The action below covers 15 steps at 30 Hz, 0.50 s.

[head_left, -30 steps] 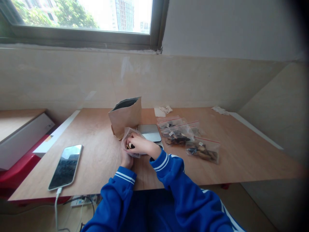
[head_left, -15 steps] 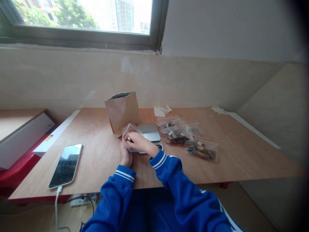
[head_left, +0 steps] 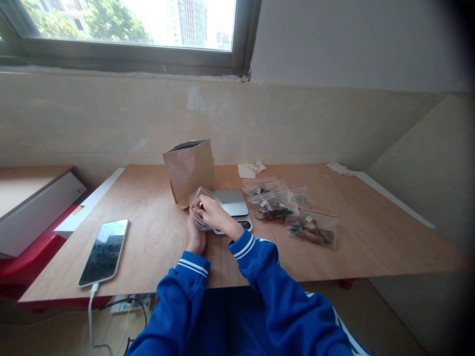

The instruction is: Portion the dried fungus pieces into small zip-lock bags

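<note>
Fingers of the right hand (head_left: 210, 210) pinch what looks like a brownish piece (head_left: 196, 210) in a crinkled clear plastic bag (head_left: 202, 191) gripped by the left hand (head_left: 195, 237), its fingertips hidden.

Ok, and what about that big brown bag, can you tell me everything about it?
The brown bag looks like plain paper, with a dark lining showing at its open top. It stands upright on the table, with a fold down its left side. No picture or writing shows on its front. It's left of the scale and behind the small clear bag. Neither hand holds it. I can't tell what's inside.
</note>
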{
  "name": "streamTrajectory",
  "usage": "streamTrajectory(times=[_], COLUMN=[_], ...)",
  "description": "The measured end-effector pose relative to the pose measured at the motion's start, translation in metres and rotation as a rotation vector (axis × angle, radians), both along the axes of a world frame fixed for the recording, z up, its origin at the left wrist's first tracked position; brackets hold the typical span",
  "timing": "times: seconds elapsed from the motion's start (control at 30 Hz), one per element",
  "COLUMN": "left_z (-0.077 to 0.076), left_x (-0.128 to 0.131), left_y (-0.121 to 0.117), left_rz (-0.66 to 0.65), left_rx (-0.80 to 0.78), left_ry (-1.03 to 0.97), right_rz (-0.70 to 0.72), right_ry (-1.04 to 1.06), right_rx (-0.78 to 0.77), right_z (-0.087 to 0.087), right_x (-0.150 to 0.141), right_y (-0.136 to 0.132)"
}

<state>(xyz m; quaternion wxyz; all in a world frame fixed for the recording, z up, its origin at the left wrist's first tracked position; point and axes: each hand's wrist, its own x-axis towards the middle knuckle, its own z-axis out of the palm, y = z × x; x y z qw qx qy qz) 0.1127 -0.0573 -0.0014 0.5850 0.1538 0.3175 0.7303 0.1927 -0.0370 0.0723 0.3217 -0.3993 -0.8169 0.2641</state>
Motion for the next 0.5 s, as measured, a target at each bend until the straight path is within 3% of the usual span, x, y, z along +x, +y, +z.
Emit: streamTrajectory(times=[0.3,0.4,0.5], left_z=[0.004,0.003,0.003], left_x=[-0.002,-0.004,-0.005], left_y=[-0.002,-0.002,-0.003], left_rz=[-0.03,-0.054,-0.072], left_rx=[-0.07,-0.061,-0.085], left_ry=[0.001,0.011,0.018], right_rz=[-0.054,-0.113,-0.153], right_ry=[0.304,0.423,0.546], right_rx=[0.048,0.041,0.145], right_z=[0.011,0.029,0.062], right_x=[0.002,0.005,0.004], right_y=[0.008,0.019,0.041])
